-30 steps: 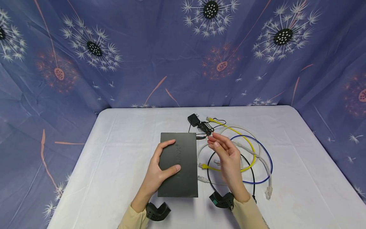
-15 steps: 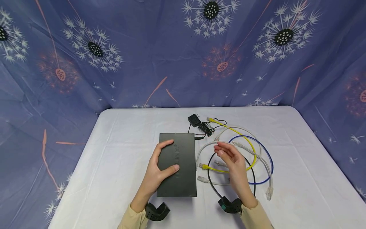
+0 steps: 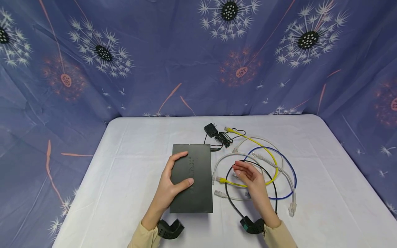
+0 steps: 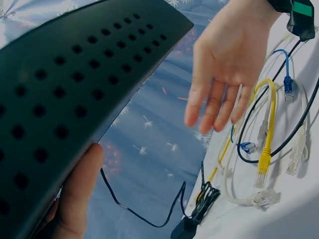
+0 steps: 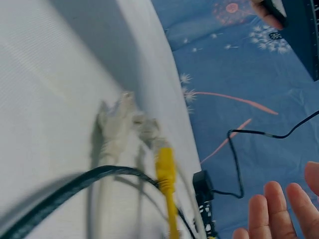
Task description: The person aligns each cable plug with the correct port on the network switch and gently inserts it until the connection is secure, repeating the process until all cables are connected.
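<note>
My left hand (image 3: pixel 170 186) grips a flat black network switch (image 3: pixel 200 196) by its left side, thumb on the lettered top. Rows of vent holes show on the switch's casing (image 4: pixel 75 77) in the left wrist view. A thin black power cord (image 3: pixel 216 149) meets the switch's right side near its far end. To the right, my right hand (image 3: pixel 252 179) hovers over the cables with relaxed, extended fingers and holds nothing. Its palm (image 4: pixel 232 62) and bare fingers are plain in the left wrist view.
Loose network cables lie at the right: yellow (image 3: pixel 275 168), blue (image 3: pixel 295 175), black (image 3: pixel 228 194) and pale grey (image 3: pixel 286 175), overlapping in loops. Behind them sits a black power adapter (image 3: pixel 211 130) with a bundled cord. A patterned blue curtain (image 3: pixel 167 51) hangs beyond the white table (image 3: pixel 124 165).
My right hand has drawn back from near the power cord, toward me and a little to the right. The left hand and the switch have barely shifted left.
</note>
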`<state>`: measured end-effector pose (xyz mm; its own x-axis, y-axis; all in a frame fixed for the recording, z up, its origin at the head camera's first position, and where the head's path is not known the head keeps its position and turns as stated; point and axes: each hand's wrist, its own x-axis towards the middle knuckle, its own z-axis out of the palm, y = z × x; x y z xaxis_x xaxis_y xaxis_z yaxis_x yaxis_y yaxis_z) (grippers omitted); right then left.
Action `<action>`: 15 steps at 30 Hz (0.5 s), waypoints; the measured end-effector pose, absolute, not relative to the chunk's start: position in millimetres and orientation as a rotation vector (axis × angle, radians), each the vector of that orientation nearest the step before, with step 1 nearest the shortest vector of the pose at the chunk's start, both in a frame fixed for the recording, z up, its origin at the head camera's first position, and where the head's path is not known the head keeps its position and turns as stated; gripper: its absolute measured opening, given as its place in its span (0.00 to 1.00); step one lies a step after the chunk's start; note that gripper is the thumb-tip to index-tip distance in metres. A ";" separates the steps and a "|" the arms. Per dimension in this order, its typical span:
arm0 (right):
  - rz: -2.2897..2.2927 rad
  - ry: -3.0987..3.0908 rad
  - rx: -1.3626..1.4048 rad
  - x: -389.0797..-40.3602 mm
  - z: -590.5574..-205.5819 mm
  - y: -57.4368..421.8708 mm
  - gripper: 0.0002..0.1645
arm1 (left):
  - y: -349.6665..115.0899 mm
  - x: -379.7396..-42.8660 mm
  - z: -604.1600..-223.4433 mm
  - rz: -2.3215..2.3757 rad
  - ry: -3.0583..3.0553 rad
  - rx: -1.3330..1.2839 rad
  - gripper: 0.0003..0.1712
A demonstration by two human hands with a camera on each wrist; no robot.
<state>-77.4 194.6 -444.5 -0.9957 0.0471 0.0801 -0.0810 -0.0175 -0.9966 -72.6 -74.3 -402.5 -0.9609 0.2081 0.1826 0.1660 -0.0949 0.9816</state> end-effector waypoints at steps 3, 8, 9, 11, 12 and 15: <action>2.189 -2.142 0.074 -77.6 -451.9 195.0 0.21 | -74.2 -72.9 -403.2 2.265 2.088 0.440 0.40; 2.167 -2.178 0.111 -76.7 -461.9 193.8 0.20 | -74.1 -72.8 -403.9 2.269 2.081 0.446 0.40; 2.159 -2.194 0.107 -76.3 -463.5 193.5 0.19 | -74.2 -72.8 -404.3 2.269 2.079 0.448 0.40; 2.138 -2.217 0.110 -76.1 -466.7 192.8 0.19 | -74.2 -72.4 -404.6 2.267 2.077 0.444 0.40; 2.134 -2.225 0.110 -76.0 -468.1 192.3 0.19 | -74.3 -72.2 -404.7 2.266 2.076 0.441 0.40; 2.103 -2.243 0.140 -76.4 -472.1 191.0 0.18 | -74.5 -71.4 -404.8 2.265 2.072 0.431 0.40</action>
<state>-76.4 191.0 -472.1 -0.9938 -0.0228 0.1087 -0.1099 0.0629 -0.9919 -71.4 -74.5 -404.8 -0.9605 0.2163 0.1751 0.1552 -0.1059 0.9822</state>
